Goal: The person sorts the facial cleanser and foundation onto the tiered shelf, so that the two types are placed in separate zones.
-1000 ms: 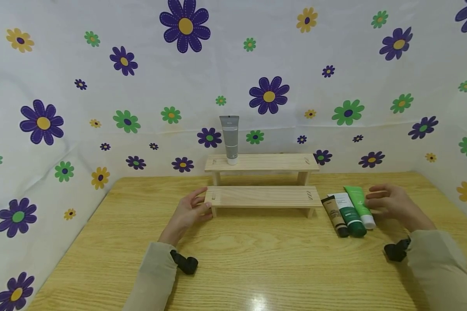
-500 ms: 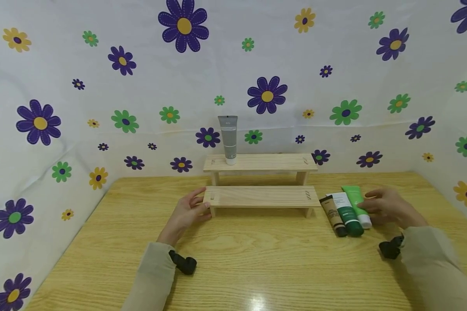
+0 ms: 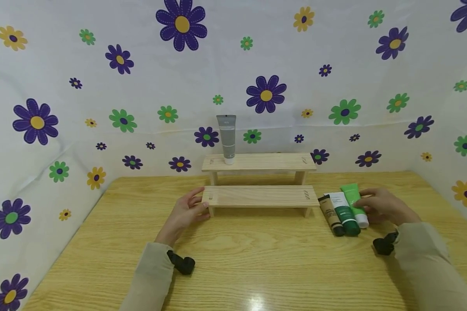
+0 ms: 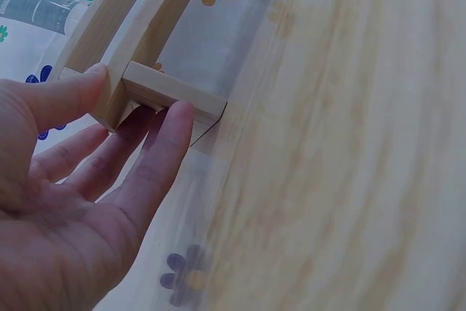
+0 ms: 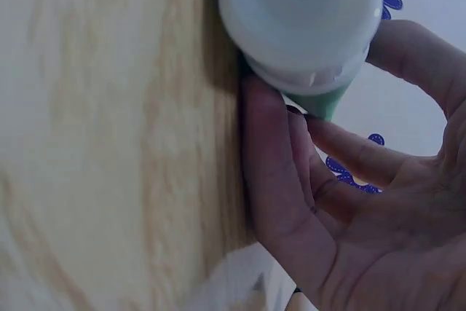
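At the left end of the lower wooden step shelf (image 3: 260,196), my left hand (image 3: 183,218) holds the board, thumb on its top edge and fingers by the leg. In the left wrist view that thumb and the fingers (image 4: 171,132) bracket the shelf end (image 4: 116,92). My right hand (image 3: 385,206) pinches a light green squeeze tube (image 3: 351,196), which lies on the table with its white cap (image 5: 298,12) toward me. Beside it lie a white and dark green tube (image 3: 344,214) and a brown tube with black ends (image 3: 331,216). The right fingers' undersides are partly hidden in the head view.
On the upper shelf tier (image 3: 272,161), a grey tube (image 3: 227,139) stands upright on its white cap, near the left end. A flower-printed cloth (image 3: 171,77) hangs behind the wood-grain table (image 3: 241,263) and at both sides.
My right hand has moved left from beside the tubes onto the light green one and closed on it. My left hand stays at the shelf end. The head view has shifted slightly.
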### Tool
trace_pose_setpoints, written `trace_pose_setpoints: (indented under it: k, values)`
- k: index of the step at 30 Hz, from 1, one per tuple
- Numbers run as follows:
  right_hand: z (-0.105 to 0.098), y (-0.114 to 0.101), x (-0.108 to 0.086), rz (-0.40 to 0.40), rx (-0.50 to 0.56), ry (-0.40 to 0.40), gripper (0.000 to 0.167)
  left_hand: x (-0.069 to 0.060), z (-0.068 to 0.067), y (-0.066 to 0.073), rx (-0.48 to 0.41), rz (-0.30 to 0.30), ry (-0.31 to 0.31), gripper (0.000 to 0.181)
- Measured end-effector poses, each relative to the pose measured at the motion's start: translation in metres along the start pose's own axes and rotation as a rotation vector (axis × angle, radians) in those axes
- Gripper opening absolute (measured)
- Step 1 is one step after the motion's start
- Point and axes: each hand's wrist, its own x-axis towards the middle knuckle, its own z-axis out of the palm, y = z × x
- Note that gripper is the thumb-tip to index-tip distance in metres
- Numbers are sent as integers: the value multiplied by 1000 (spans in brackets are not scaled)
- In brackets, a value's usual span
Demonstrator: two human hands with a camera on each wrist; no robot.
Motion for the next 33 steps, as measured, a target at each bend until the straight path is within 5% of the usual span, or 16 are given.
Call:
trace_pose_setpoints:
  k: [10,16,33]
  values:
    - [-10,10,-6,-63,109,-10,71,-1,-1,2,-2,-14,6,58]
    - [-13,11,-7,-33,157,11,77,-1,0,3,-11,-10,10,58]
    - [-19,-2,-13,-90,206,79,80,0,0,2,-7,4,5,59]
